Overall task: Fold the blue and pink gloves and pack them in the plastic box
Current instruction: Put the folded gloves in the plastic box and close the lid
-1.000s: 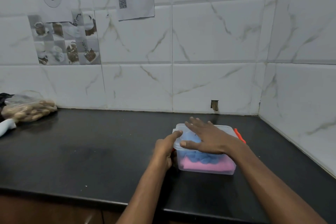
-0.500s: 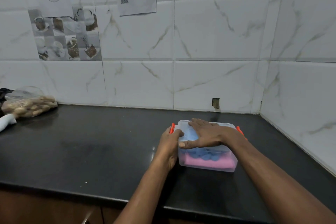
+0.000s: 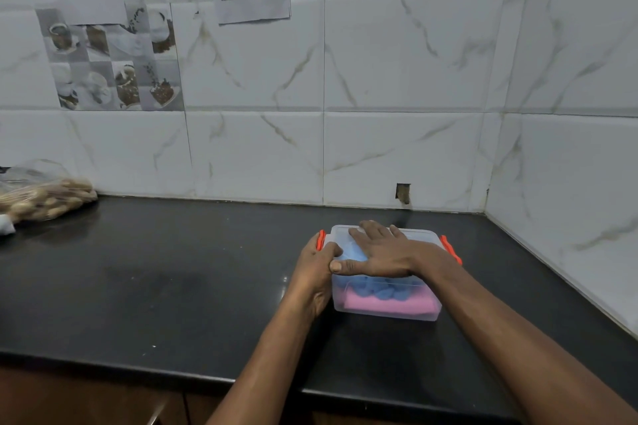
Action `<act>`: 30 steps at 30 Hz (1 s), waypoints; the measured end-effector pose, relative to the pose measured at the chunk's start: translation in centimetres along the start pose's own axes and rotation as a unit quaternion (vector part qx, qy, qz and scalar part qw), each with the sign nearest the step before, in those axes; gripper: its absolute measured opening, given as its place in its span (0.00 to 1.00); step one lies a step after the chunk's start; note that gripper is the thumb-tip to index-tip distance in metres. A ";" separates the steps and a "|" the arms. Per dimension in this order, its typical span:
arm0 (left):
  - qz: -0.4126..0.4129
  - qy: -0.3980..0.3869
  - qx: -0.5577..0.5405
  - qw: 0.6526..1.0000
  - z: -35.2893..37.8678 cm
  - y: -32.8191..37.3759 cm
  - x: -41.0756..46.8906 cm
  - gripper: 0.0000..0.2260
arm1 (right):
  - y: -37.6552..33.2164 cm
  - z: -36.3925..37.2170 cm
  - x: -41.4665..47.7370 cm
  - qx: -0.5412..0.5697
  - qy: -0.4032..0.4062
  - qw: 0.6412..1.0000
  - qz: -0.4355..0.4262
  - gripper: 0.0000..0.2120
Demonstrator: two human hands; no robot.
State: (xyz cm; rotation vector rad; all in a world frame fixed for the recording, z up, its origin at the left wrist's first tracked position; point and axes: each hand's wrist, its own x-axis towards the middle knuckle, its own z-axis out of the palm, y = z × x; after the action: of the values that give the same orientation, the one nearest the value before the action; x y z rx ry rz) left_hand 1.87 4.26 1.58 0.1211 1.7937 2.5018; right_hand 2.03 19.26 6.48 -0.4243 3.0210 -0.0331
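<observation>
A clear plastic box (image 3: 431,312) stands on the black counter near the right corner, with its lid on. Through the wall I see the folded pink gloves (image 3: 386,304) at the bottom and the blue gloves (image 3: 379,288) on top of them. Orange clips sit at the lid's left end (image 3: 321,240) and right end (image 3: 450,248). My right hand (image 3: 379,252) lies flat on the lid, fingers straight, pressing down. My left hand (image 3: 316,269) grips the box's left end, fingers curled at the left clip.
A clear bag of peanuts (image 3: 41,197) lies at the counter's far left by the wall. Tiled walls close the back and the right side. The counter's front edge (image 3: 172,371) runs below my arms. Paper sheets hang on the wall.
My left hand moved from pointing at the lid's corner to gripping the box's left end, and the left orange clip came into sight. My right hand stayed flat on the lid.
</observation>
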 end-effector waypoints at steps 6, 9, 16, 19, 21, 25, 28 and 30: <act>0.001 -0.032 0.054 0.998 0.2 0.5 -0.2 0.26 | 0.1 0.0 -0.1 -0.005 -0.004 1.000 -0.009 0.50; -0.002 -0.040 0.083 0.996 0.2 0.7 -0.2 0.29 | 0.4 0.2 0.2 -0.002 0.006 1.000 -0.010 0.49; 0.021 -0.022 0.105 0.994 0.5 0.6 -0.2 0.29 | -0.2 0.2 -1.7 0.013 0.161 0.987 -0.009 0.49; 0.067 -0.001 0.149 0.987 0.6 0.6 0.2 0.27 | 0.4 0.9 -3.6 -0.035 0.338 0.940 0.009 0.37; 0.096 0.013 0.187 0.978 0.5 0.7 0.5 0.25 | 2.0 2.1 -4.8 -0.044 0.372 0.925 0.071 0.29; 0.120 0.053 0.241 0.962 -0.2 0.5 2.0 0.20 | 5.3 5.6 -7.0 0.146 0.305 0.932 0.127 0.23; 0.104 0.062 0.264 0.957 -0.2 0.4 3.5 0.18 | 5.9 6.7 -6.6 0.251 0.262 0.926 0.104 0.21; 0.100 0.059 0.267 0.957 -0.2 0.5 4.5 0.17 | 6.1 6.7 -5.4 0.270 0.260 0.920 0.111 0.20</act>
State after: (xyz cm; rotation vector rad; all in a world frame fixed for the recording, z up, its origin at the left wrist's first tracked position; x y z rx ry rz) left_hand -2.62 4.31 2.08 0.1900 2.5848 2.1001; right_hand 6.16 26.51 0.08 -0.0119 3.3216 -1.0952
